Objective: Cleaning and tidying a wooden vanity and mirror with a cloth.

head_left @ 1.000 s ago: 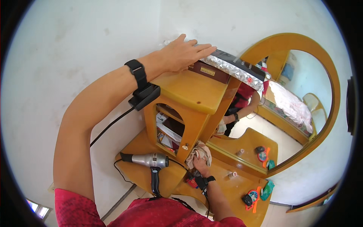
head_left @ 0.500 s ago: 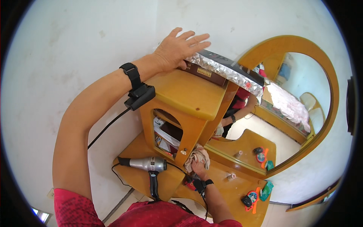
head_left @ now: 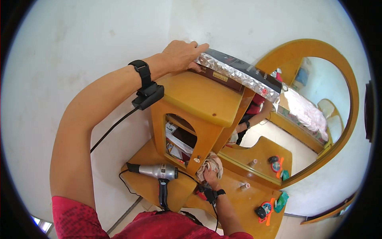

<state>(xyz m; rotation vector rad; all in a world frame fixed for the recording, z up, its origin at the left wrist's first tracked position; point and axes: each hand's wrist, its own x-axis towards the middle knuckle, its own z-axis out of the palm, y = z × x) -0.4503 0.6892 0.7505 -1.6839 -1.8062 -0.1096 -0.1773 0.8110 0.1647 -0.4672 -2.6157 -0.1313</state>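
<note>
My left hand (head_left: 182, 55) is closed round the left end of a long flat box (head_left: 242, 75) with a black top and silver faceted side. Its fingers lie over the top, the thumb lower at the front. A dark brown box (head_left: 219, 77) sits beneath, on top of the small wooden cabinet (head_left: 195, 99). Lower down, my right hand (head_left: 211, 177) grips a crumpled striped cloth (head_left: 212, 163) on the dressing table (head_left: 232, 199), beside the cabinet's door. The cloth hides part of that hand's fingertips.
A silver hair dryer (head_left: 159, 172) with a black handle and cord lies at the left of the table. An oval wood-framed mirror (head_left: 350, 107) rises behind. Nearby are a small bottle (head_left: 245, 186), an orange-and-black object (head_left: 264, 210) and a green packet (head_left: 281, 201).
My left hand has come down, and its spread fingers have closed round the box's end. My right hand stays on the cloth. The whole view has shifted slightly.
</note>
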